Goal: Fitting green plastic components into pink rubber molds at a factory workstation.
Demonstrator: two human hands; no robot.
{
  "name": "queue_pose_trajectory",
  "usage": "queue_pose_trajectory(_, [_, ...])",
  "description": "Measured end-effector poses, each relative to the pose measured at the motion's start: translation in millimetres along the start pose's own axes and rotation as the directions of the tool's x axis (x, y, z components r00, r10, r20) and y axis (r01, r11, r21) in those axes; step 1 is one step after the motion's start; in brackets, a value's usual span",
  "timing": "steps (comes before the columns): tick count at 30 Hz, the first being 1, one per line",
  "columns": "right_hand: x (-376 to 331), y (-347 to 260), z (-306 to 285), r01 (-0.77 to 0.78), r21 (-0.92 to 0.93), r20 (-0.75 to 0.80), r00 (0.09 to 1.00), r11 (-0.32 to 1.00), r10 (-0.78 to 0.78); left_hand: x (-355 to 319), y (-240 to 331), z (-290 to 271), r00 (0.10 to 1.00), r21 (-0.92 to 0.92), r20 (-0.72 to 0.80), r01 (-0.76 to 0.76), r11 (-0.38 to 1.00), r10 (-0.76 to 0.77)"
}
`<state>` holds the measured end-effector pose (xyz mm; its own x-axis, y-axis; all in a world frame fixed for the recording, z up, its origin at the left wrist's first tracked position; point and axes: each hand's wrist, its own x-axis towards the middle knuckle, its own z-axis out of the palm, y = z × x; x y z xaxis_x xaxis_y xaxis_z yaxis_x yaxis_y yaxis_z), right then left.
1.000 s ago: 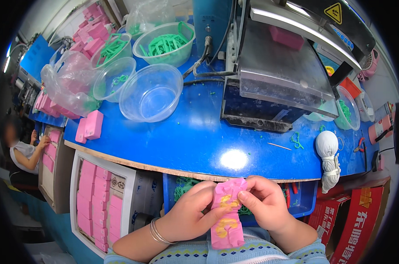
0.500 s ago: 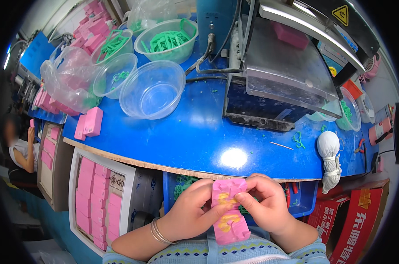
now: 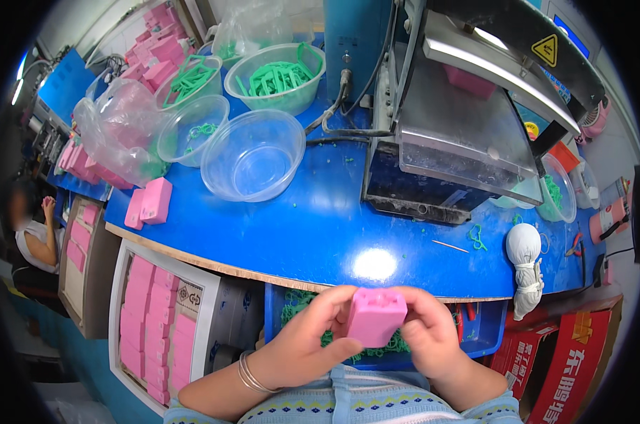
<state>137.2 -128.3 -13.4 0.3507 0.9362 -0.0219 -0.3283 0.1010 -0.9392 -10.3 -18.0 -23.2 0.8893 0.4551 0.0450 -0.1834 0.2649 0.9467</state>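
A pink rubber mold (image 3: 378, 324), now a closed block with a small notched hollow in its upper end, is held upright just off the table's front edge. My left hand (image 3: 313, 339) grips its left side, thumb along the front face. On the other side, my right hand (image 3: 433, 339) has its fingers around the mold's right edge, partly hidden behind it. Below the hands is a blue tray (image 3: 488, 345) with green wax pieces (image 3: 299, 304) in it.
Clear bowls, one bare (image 3: 253, 159) and one of green pieces (image 3: 274, 76), stand at the back left. A machine (image 3: 468, 127) occupies the right. Pink molds (image 3: 155, 201) sit near the left edge; a white cloth pouch (image 3: 525, 247) lies right. Another person (image 3: 37, 233) sits far left.
The mold was spread open, showing yellow-patterned insides; its halves are now together as one block. My hands have shifted to its two sides.
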Motion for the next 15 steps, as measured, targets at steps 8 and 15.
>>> queue_pose_trajectory(8, [7,-11,1,0.443,-0.658,0.232,0.889,0.610,-0.395,10,14,2,0.915,0.667,0.079,-0.344,0.661,0.397])
queue_pose_trajectory(15, [22,-30,-12,0.192,-0.287,-0.003,0.979,0.939,-0.202,31,13,-19,0.966,0.469,-0.192,-0.063,0.881,0.171])
